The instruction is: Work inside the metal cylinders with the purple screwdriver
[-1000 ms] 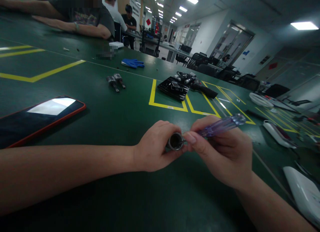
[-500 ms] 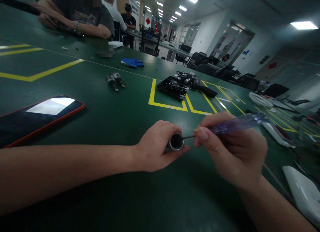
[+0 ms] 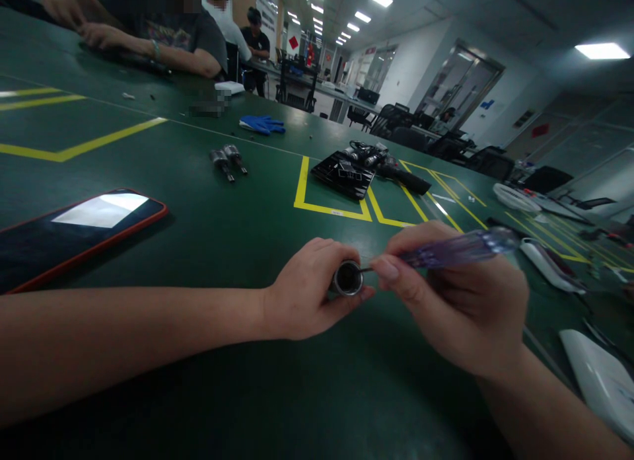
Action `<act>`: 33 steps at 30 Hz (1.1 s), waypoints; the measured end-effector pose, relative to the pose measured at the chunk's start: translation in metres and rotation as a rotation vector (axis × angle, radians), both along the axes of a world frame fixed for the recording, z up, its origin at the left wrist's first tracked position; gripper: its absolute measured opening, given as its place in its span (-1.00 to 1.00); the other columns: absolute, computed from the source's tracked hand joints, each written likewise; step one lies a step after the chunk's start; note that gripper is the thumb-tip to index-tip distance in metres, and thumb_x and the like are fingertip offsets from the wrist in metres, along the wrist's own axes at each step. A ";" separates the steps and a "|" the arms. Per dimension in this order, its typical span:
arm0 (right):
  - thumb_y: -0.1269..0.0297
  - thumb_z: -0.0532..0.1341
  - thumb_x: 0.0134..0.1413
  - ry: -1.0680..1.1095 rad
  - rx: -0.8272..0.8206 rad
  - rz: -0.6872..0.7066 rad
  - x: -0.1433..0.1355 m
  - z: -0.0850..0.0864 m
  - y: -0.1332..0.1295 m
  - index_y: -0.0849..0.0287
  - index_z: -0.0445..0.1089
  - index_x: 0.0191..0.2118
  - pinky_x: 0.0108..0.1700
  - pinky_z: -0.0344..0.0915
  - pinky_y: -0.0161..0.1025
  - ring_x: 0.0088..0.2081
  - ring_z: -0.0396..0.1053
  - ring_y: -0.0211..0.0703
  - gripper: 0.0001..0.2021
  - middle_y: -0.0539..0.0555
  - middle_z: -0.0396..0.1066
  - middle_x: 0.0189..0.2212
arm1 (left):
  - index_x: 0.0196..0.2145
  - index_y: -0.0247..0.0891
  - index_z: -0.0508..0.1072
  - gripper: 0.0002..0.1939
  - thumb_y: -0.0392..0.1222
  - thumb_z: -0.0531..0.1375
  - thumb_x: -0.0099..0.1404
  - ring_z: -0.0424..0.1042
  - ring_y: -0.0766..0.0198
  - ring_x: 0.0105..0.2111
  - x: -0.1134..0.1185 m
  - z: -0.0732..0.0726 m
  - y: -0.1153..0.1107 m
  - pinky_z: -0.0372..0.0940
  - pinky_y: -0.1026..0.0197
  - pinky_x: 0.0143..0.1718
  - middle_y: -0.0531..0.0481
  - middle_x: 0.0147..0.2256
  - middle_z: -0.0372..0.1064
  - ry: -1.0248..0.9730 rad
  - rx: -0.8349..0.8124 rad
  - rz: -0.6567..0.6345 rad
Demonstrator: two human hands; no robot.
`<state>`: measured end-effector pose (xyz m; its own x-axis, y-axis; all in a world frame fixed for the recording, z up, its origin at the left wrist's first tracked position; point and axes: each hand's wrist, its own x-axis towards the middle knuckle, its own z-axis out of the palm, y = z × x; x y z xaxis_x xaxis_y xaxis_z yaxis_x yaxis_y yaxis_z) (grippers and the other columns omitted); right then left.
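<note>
Over one green table [image 3: 238, 219], two hands [image 3: 302, 295], one screwdriver [image 3: 458, 250], one metal tube [image 3: 348, 279]

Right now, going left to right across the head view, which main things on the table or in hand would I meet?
Phone → two metal parts → tube in the left hand → screwdriver in the right hand → white object.

The right hand [image 3: 446, 288] brings the screwdriver [image 3: 456, 250] back towards the tube [image 3: 347, 279]; at the desk's far edge [image 3: 168, 93], a co-worker's arms [image 3: 191, 60] draw in.
</note>
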<state>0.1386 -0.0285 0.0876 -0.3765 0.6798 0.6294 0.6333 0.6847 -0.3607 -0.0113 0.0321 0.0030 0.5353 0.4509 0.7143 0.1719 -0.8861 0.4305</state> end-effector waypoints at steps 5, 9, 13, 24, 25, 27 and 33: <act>0.46 0.17 0.04 0.131 -0.100 0.029 0.002 -0.001 -0.005 0.17 0.30 -0.42 -0.52 0.19 -0.38 -0.53 0.27 -0.38 -0.93 -0.08 0.30 -0.55 | -0.28 -0.29 0.21 -0.77 -0.07 0.07 0.22 0.28 0.27 -0.45 0.000 0.000 0.000 0.20 0.18 -0.40 -0.01 -0.43 0.30 0.030 -0.006 -0.003; 0.40 0.17 0.06 0.156 -0.144 0.044 0.003 -0.004 -0.004 0.17 0.30 -0.42 -0.52 0.19 -0.38 -0.52 0.27 -0.38 -0.94 -0.08 0.29 -0.54 | -0.27 -0.29 0.22 -0.76 -0.06 0.06 0.22 0.27 0.27 -0.46 0.000 -0.001 0.000 0.20 0.18 -0.41 0.00 -0.43 0.29 0.011 -0.002 -0.005; 0.44 0.16 0.05 0.117 -0.178 0.093 0.002 -0.004 0.000 0.19 0.28 -0.42 -0.49 0.18 -0.37 -0.52 0.24 -0.39 -0.94 -0.08 0.26 -0.54 | -0.28 -0.29 0.24 -0.79 -0.09 0.06 0.22 0.30 0.24 -0.42 0.001 -0.001 0.001 0.22 0.14 -0.37 -0.03 -0.41 0.31 0.025 -0.035 -0.045; 0.38 0.17 0.06 0.136 -0.170 0.056 -0.001 -0.003 -0.004 0.17 0.26 -0.41 -0.45 0.20 -0.37 -0.50 0.23 -0.39 -0.94 -0.09 0.25 -0.52 | -0.31 -0.29 0.27 -0.79 -0.08 0.06 0.20 0.31 0.22 -0.42 0.001 0.000 0.001 0.23 0.13 -0.37 -0.04 -0.42 0.31 0.059 -0.080 -0.030; 0.39 0.16 0.06 0.146 -0.171 0.046 0.000 -0.004 -0.006 0.17 0.26 -0.40 -0.45 0.19 -0.36 -0.50 0.23 -0.39 -0.95 -0.09 0.25 -0.53 | -0.31 -0.28 0.25 -0.79 -0.08 0.05 0.21 0.30 0.24 -0.44 0.001 0.000 0.000 0.22 0.15 -0.39 -0.03 -0.43 0.30 0.047 -0.061 -0.020; 0.42 0.15 0.05 0.169 -0.183 0.033 0.003 -0.006 -0.010 0.16 0.27 -0.38 -0.47 0.18 -0.35 -0.51 0.23 -0.37 -0.96 -0.07 0.26 -0.53 | -0.32 -0.28 0.23 -0.80 -0.07 0.05 0.21 0.28 0.26 -0.46 0.000 0.001 0.000 0.20 0.18 -0.41 -0.01 -0.44 0.29 0.034 -0.027 0.003; 0.46 0.13 0.05 0.289 -0.274 0.023 0.016 -0.014 -0.023 0.14 0.28 -0.33 -0.48 0.17 -0.26 -0.50 0.25 -0.27 -0.91 -0.03 0.27 -0.52 | -0.33 -0.26 0.20 -0.82 -0.10 0.08 0.21 0.27 0.28 -0.44 0.001 0.002 0.001 0.18 0.20 -0.39 0.02 -0.44 0.29 0.059 0.018 0.010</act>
<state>0.1551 -0.0515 0.0731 -0.2280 0.8304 0.5084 0.4646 0.5516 -0.6927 -0.0105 0.0328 0.0053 0.5721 0.4433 0.6900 0.2050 -0.8919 0.4030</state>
